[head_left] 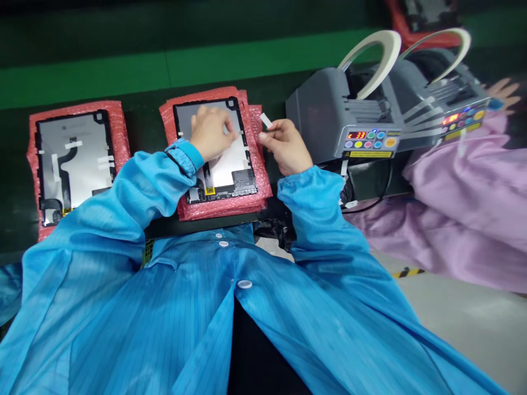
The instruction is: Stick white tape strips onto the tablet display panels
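My right hand (287, 147) pinches a short white strip of tape (266, 120) between thumb and fingers, just right of the middle tablet. Over the upper part of that tablet's screen assembly (224, 168) is my left hand (213, 131), its fingers curled and pressed together. A faint pale bit shows at the left fingertips, too blurred to name. The assembly lies back side up on stacked red bubble-wrap bags (260, 181), with a yellow-ended flex cable (209, 190) near its lower edge. Small white tape pieces sit along its border.
At left, another tablet screen assembly (84, 159) with white tape strips lies on red bubble wrap (119, 131). Two grey tape dispensers (325, 118) with tape rolls stand at right. A co-worker's hand (503, 93) and pink sleeve (469, 148) are beside them.
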A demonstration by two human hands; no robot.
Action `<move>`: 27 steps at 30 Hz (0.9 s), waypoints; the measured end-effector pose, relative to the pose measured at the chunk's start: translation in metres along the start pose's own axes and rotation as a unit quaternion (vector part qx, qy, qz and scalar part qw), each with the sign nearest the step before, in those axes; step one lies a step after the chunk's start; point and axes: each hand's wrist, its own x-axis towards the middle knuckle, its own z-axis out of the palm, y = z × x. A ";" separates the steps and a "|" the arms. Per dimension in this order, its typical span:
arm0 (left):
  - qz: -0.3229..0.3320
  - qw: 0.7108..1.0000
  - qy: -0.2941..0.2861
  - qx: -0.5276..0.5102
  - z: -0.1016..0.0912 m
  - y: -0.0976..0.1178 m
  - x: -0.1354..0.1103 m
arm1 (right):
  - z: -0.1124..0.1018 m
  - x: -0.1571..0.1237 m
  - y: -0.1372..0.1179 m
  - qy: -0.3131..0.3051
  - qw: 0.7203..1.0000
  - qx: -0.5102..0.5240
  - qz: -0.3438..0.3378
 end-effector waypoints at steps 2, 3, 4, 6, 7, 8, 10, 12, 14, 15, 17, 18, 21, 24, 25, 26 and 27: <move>0.009 1.000 -0.010 -0.018 -0.014 0.004 0.006 | -0.005 0.000 -0.013 -0.015 0.999 -0.028 -0.025; 0.014 0.999 -0.021 -0.023 -0.019 0.007 0.008 | -0.006 0.000 -0.020 -0.025 0.998 -0.040 -0.035; 0.022 0.999 -0.036 -0.025 -0.024 0.009 0.010 | -0.006 -0.001 -0.026 -0.035 0.997 -0.048 -0.041; 0.044 0.997 -0.063 -0.027 -0.028 0.012 0.011 | -0.005 -0.001 -0.038 -0.059 0.996 -0.050 -0.045; 0.055 0.995 -0.074 -0.028 -0.028 0.011 0.011 | -0.003 -0.002 -0.042 -0.070 0.995 -0.047 -0.044; 0.065 0.994 -0.081 -0.030 -0.026 0.010 0.012 | -0.002 -0.002 -0.045 -0.080 0.995 -0.043 -0.044; 0.073 0.993 -0.083 -0.036 -0.020 0.004 0.013 | -0.002 -0.001 -0.048 -0.090 0.994 -0.041 -0.045; 0.069 0.994 -0.074 -0.042 -0.013 -0.003 0.014 | -0.003 -0.001 -0.047 -0.087 0.994 -0.050 -0.041; 0.056 0.995 -0.065 -0.042 -0.007 -0.009 0.015 | -0.006 0.000 -0.045 -0.066 0.995 -0.066 -0.029; 0.048 0.996 -0.064 -0.039 -0.005 -0.011 0.016 | -0.006 0.000 -0.044 -0.054 0.996 -0.073 -0.021; 0.037 0.996 -0.074 -0.033 -0.002 -0.014 0.017 | -0.006 0.001 -0.042 -0.038 0.996 -0.078 -0.006; 0.037 0.996 -0.080 -0.034 -0.001 -0.016 0.017 | -0.005 0.002 -0.041 -0.037 0.996 -0.077 -0.001; 0.044 0.994 -0.091 -0.047 0.001 -0.018 0.017 | 0.003 0.004 -0.039 -0.054 0.996 -0.073 -0.001; 0.029 0.995 -0.083 -0.037 0.004 -0.017 0.015 | 0.010 0.007 -0.034 -0.067 0.995 -0.076 -0.008; 0.020 0.996 -0.080 -0.022 0.005 -0.015 0.014 | 0.011 0.008 -0.033 -0.068 0.995 -0.079 -0.009; 0.010 0.997 -0.075 -0.005 0.006 -0.012 0.012 | 0.013 0.009 -0.031 -0.066 0.994 -0.082 -0.011; 0.003 0.998 -0.069 0.012 0.007 -0.009 0.011 | 0.013 0.009 -0.030 -0.063 0.994 -0.087 -0.011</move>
